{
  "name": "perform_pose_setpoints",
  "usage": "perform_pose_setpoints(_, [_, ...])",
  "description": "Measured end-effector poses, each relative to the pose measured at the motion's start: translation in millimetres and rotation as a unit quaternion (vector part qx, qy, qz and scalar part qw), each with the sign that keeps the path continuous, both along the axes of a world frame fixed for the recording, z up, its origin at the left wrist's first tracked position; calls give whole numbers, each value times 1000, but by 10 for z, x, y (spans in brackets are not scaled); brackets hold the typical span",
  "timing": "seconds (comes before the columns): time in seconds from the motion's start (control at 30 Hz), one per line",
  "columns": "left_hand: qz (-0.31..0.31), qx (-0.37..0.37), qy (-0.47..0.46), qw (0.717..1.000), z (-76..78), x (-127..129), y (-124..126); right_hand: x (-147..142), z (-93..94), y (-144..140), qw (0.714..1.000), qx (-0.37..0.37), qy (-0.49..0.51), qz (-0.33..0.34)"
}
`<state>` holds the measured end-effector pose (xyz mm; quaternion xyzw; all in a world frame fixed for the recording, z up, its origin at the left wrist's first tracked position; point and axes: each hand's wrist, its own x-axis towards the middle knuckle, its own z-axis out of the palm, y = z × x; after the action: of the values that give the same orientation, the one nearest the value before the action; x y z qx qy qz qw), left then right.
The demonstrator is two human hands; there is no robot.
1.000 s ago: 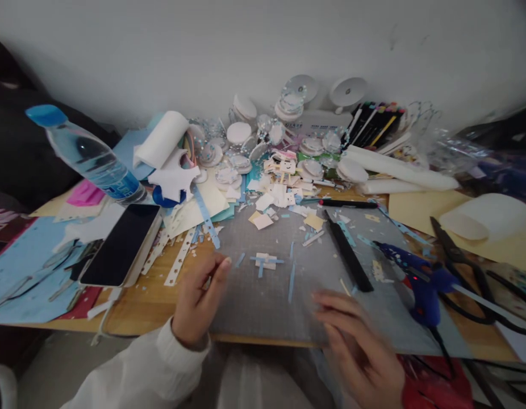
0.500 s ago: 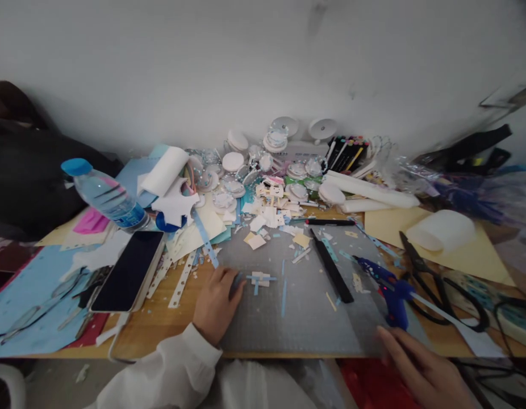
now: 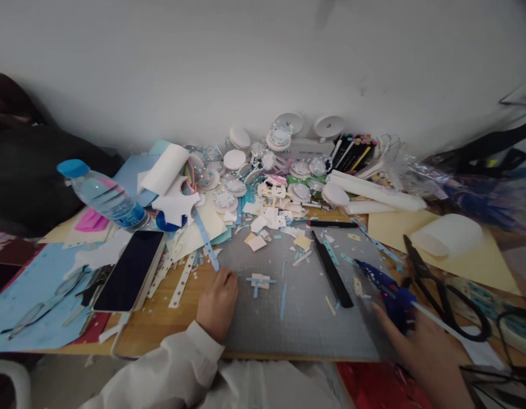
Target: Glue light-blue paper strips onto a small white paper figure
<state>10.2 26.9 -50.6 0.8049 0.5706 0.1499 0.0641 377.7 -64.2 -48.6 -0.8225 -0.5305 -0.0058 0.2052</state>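
Two hands of ours were over the near part of the cluttered surface [image 3: 161, 335]. Our right hand [image 3: 420, 346] was at the grip of the blue glue gun [image 3: 391, 296], its thumb held apart on the left side; the other fingers were mostly hidden, so we could not tell whether they had closed. The gun was at the right side of the grey mat [image 3: 263, 335], nozzle pointing away and leftward, with a pale glue stick [image 3: 433, 319] jutting from its back, beside the black scissors [image 3: 425, 274]. We judged it stiff and fairly light, likely hot at the nozzle given its small red light, and best held by the grip.

Our left hand [image 3: 219, 301] lay palm down at the mat's left edge, fingers loosely curled; we could not see whether the tips pinched anything. Just beside it was the small paper piece [image 3: 260, 280], white card crossed by blue strips. That looked nearly weightless, soft and easily creased, so we thought a light pinch on the card's edges would suit it. A loose blue strip [image 3: 283, 301] lay nearby.
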Motion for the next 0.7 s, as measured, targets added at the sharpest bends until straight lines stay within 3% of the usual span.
perform_pose_setpoints(0.13, [-10,9,0,1000,6,-17,-13,42,-65,30,997,-69,-38,13])
perform_pose_setpoints(0.23, [-13,13,0,1000,-1,-21,-28,32,-48,19,993,-82,-81,20])
perform_pose_setpoints(0.53, [-6,8,-20,1000,-22,-11,-17,-74,276,-5,994,-48,-100,-21])
perform_pose_setpoints(0.7, [12,6,-67,998,-18,4,5,-188,469,185,998,2,-41,47])
